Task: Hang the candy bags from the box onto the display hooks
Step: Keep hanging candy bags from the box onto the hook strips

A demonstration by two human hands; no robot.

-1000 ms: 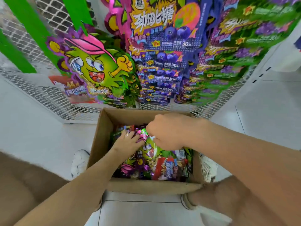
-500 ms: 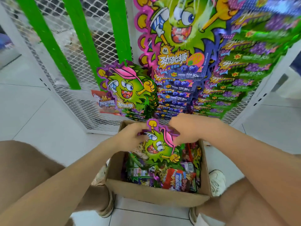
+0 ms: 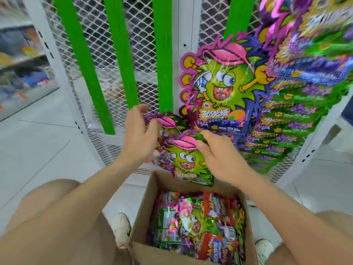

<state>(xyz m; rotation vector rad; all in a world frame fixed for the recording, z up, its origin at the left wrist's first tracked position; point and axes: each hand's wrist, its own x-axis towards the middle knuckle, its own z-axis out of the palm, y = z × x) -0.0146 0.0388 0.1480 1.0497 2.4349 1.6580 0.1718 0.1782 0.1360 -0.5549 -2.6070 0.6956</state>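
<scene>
A green candy bag (image 3: 188, 161) with a cartoon face and pink cap is held up above the cardboard box (image 3: 142, 207), in front of the mesh rack. My right hand (image 3: 217, 155) pinches its top right edge by the pink cap. My left hand (image 3: 138, 134) holds the upper left corner, where a second bag top (image 3: 162, 121) of the same kind shows just behind. Whether that one hangs on a hook is hidden. The box between my feet holds several more green and red candy bags (image 3: 200, 222).
The white wire-mesh rack (image 3: 95, 64) has green vertical strips (image 3: 120, 54). Rows of hung candy bags (image 3: 225, 88) fill its right side, with purple and green packs (image 3: 286, 121) farther right. My knees and white shoes (image 3: 120, 228) flank the box. Store shelves (image 3: 21, 64) stand far left.
Both hands lifted a green bag out of the box and raised it up toward the rack. The view tilted upward, showing more of the mesh.
</scene>
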